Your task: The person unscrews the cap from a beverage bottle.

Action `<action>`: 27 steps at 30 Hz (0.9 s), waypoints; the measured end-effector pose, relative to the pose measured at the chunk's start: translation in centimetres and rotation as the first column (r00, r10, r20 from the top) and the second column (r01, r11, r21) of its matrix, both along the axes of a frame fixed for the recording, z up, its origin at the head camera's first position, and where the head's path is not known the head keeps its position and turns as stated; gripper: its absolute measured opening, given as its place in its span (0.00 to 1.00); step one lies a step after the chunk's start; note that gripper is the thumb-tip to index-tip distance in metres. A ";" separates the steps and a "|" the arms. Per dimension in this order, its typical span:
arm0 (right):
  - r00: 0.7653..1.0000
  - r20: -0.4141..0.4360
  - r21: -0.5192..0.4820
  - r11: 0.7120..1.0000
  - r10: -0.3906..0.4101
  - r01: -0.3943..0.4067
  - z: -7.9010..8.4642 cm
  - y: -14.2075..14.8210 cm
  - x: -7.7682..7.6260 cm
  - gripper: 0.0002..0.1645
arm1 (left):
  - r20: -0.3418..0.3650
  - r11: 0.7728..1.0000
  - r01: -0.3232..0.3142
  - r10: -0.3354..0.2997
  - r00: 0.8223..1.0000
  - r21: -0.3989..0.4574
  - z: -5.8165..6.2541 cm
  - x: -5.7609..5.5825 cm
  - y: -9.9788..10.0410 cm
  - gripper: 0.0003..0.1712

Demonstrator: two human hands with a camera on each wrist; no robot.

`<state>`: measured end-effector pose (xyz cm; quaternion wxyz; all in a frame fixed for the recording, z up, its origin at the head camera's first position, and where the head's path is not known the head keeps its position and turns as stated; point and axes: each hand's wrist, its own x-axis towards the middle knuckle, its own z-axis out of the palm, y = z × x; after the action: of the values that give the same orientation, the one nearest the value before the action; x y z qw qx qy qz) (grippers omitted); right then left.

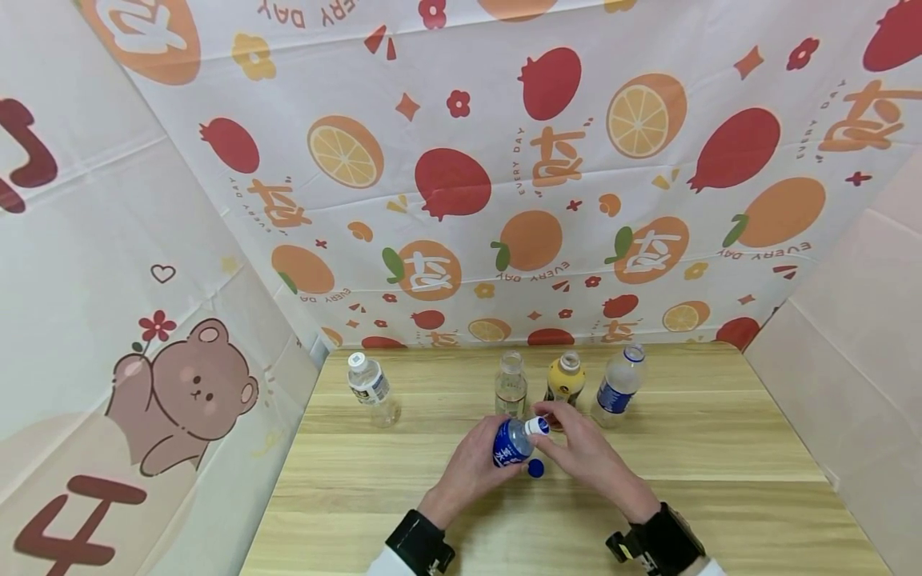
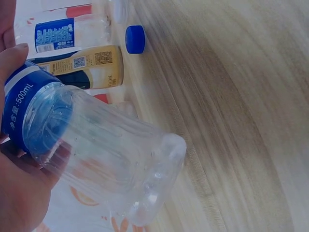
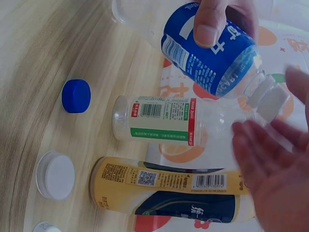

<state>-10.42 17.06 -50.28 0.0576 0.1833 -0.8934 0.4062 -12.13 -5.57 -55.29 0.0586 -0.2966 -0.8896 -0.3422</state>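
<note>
My left hand (image 1: 479,456) grips a clear plastic bottle (image 1: 513,442) round its blue label. The bottle is tilted, its neck pointing toward my right hand, and its base shows clear of my fingers in the left wrist view. A white cap (image 3: 271,101) sits at the mouth of this bottle. Around that cap, my right hand (image 3: 270,169) has its thumb and fingers spread, somewhat blurred, with a gap between them and the cap in the right wrist view. A loose blue cap (image 1: 536,468) lies on the table below the bottle.
Behind my hands stand a clear bottle with a green and white label (image 3: 161,121), a yellow bottle (image 3: 169,188) and a clear blue-labelled bottle (image 1: 615,388). A white-capped bottle (image 1: 370,388) stands far left. White caps (image 3: 55,175) lie on the wooden table (image 1: 346,496). Printed cloth hangs behind.
</note>
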 end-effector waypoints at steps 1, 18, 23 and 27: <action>0.999 0.029 0.007 0.999 -0.036 0.036 0.1 -0.1 0.0 0.29 | 0.000 1.000 -0.003 0.003 1.000 -0.005 0.0 0.0 0.0 0.46; 0.997 -0.074 0.046 0.999 -0.025 0.028 -0.1 -0.1 0.1 0.15 | -0.028 0.999 -0.006 0.005 1.000 -0.054 0.2 0.1 0.1 0.46; 0.995 -0.103 0.040 0.999 0.011 -0.007 -0.1 0.1 0.2 0.15 | -0.023 0.999 0.000 -0.001 1.000 -0.049 0.3 0.1 0.1 0.46; 0.993 -0.113 0.035 0.999 0.030 -0.026 -0.2 0.2 0.3 0.16 | -0.020 0.999 0.005 -0.006 1.000 -0.048 0.2 0.0 0.1 0.46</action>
<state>-10.12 17.30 -50.43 0.0993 0.2196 -0.8927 0.3807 -12.13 -5.46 -55.14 0.0597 -0.3037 -0.8961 -0.3180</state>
